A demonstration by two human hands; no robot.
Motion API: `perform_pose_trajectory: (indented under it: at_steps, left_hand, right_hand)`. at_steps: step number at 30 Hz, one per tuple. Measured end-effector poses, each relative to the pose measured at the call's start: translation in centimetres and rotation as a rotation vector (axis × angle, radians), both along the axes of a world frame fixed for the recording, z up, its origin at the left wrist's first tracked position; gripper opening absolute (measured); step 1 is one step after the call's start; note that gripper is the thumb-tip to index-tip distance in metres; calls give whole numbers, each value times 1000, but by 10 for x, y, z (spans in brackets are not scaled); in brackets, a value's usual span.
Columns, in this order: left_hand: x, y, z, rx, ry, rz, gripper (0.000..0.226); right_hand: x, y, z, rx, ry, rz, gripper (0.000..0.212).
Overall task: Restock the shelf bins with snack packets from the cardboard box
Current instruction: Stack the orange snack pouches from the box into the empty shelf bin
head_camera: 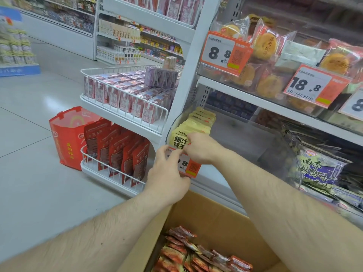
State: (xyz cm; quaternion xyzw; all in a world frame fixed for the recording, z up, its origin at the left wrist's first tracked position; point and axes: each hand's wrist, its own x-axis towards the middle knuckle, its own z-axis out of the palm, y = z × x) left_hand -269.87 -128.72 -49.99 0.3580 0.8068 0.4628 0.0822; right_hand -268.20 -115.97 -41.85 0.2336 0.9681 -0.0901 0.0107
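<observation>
Cardboard box (212, 218) matt brown; packets inside (196, 252) glossy foil-like; shelf bin (172, 124) clear smooth plastic; yellow packets (196, 124) matt; floor (39, 134) polished

Retail shop, prob. a snack store: orange price tags (225, 52), stocked shelves (137, 36) w/ packaged goods across aisle.

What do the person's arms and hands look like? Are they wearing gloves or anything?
No gloves. Both hands are bare: the left hand and the right hand show no rings that I can see. The forearms are bare too, with no sleeves in view, no watch and no bracelet at either wrist. You can see fine hair along both arms. The picture is a little blurry, so tiny marks would not show.
</observation>
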Motion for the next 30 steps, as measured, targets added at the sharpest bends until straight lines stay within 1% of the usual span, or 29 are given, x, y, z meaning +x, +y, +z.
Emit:
perform_pose_trajectory:
  at_steps: [1, 3, 5, 6, 7, 8, 10, 11, 12, 13, 14, 15, 16, 19, 21, 23, 27, 28, 30]
  left_hand:
    - [-1, 0, 2, 7, -21, -2, 68]
    - [-4, 1, 5, 31, -61, 18, 65]
    - [-12, 2, 10, 68, -85, 102, 62]
    - [-16, 3, 14, 97, -117, 148, 62]
    - [-20, 4, 18, 128, -163, 181, 63]
    - [-23, 5, 22, 159, -218, 205, 66]
    - [-28, 8, 27, 185, -360, 229, 74]
    - [-30, 12, 29, 198, -456, 216, 78]
    - [-31, 16, 31, 218, -562, 188, 81]
    - [-29, 20, 35, 235, -674, 160, 82]
    - [-27, 24, 37, 252, -749, 150, 82]
    - [-27, 29, 36, 267, -782, 165, 82]
    - [-25, 32, 38, 286, -784, 177, 79]
    - [-18, 34, 50, 335, -753, 177, 55]
    - [-14, 30, 52, 335, -731, 189, 47]
    - [-6, 25, 50, 296, -697, 230, 46]
    - [3, 16, 44, 230, -671, 280, 65]
    - [1, 14, 44, 216, -671, 274, 63]
    - [-5, 10, 45, 210, -670, 239, 48]
  right_hand:
    - [-1, -1, 0, -22, -17, -7, 16]
    - [1, 0, 3, -167, -19, -30, 23]
    - [12, 4, 9, -361, 60, -60, 42]
    - [22, 5, 13, -416, 119, -73, 53]
    - [36, 5, 14, -407, 159, -80, 62]
    - [51, 5, 14, -321, 148, -89, 67]
    - [83, 5, 1, -24, -26, -117, 73]
    - [96, 6, -7, 97, -130, -141, 67]
    - [104, 10, -16, 181, -182, -167, 53]
    - [107, 14, -23, 228, -167, -186, 37]
    - [108, 18, -27, 240, -121, -204, 22]
    - [107, 22, -28, 234, -86, -221, 12]
    - [106, 24, -26, 221, -55, -229, 7]
    - [109, 28, -17, 205, 20, -238, 10]
    - [118, 29, -11, 202, 31, -224, 11]
    - [129, 26, -7, 201, 14, -187, 10]
    - [139, 17, -17, 194, -43, -124, 10]
    - [139, 17, -20, 172, -62, -118, 11]
    - [136, 23, -19, 62, -60, -105, 7]
